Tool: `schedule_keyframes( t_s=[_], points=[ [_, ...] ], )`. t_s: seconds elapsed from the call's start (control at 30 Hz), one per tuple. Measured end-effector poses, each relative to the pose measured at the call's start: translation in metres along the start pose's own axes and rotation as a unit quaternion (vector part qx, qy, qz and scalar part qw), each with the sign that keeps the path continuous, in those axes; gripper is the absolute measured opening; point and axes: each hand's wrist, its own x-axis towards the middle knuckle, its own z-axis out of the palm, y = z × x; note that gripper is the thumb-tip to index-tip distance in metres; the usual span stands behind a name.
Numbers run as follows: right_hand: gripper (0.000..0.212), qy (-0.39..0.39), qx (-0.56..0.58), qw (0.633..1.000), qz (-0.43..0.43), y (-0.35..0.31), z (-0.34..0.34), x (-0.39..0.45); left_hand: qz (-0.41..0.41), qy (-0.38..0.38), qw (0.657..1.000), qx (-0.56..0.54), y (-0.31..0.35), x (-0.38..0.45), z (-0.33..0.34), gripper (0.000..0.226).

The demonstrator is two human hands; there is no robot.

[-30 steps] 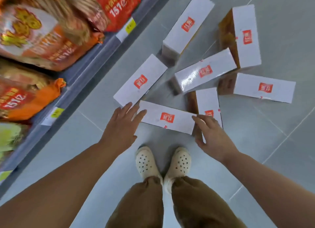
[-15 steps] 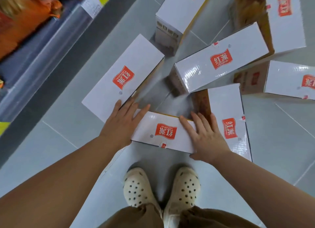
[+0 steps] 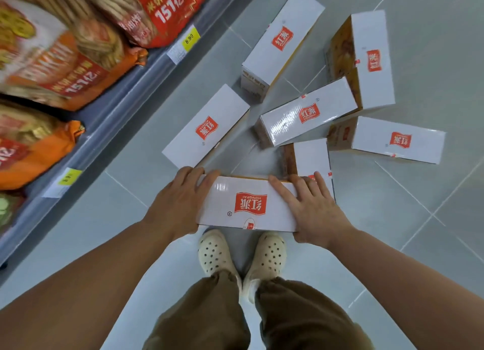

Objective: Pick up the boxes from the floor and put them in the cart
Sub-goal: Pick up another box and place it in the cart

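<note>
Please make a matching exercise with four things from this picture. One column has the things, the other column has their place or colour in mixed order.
Things:
1. held box
2. snack bags
3. shoes
4. yellow price tag

Descriptions:
A. cream, with holes
B. on the shelf edge
C. between the left hand and the right hand
D. orange and red, on the shelf

Pairs: 1-C, 2-D, 3-A, 4-B
</note>
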Motion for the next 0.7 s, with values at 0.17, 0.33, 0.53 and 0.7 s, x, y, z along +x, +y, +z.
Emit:
schedule_keyframes(
  t_s=[0.17,0.33,0.53,0.7],
  points=[
    [0.121,-0.031,0.05,0.998,-0.021,-0.014,-0.09,-0.06,-0.026,0.014,0.999,-0.028,0.025,-0.078,-0.072,0.096],
    [0.104,-0.037,0.092,0.994,-0.048,-0.036,-0.208,-0.138,-0.021,0.018,0.999,0.024,0.055,-0.174,-0.162,0.106],
    [0.103,-0.015,0.041,0.994,-0.103,-0.055,-0.306,-0.214,-0.035,0.08,0.996,-0.003,0.081,-0.279,-0.225,0.107],
    [0.102,0.048,0.029,0.987,-0.153,-0.073,-0.346,-0.264,-0.035,0.235,0.968,-0.085,0.101,-0.357,-0.23,0.104]
  ],
)
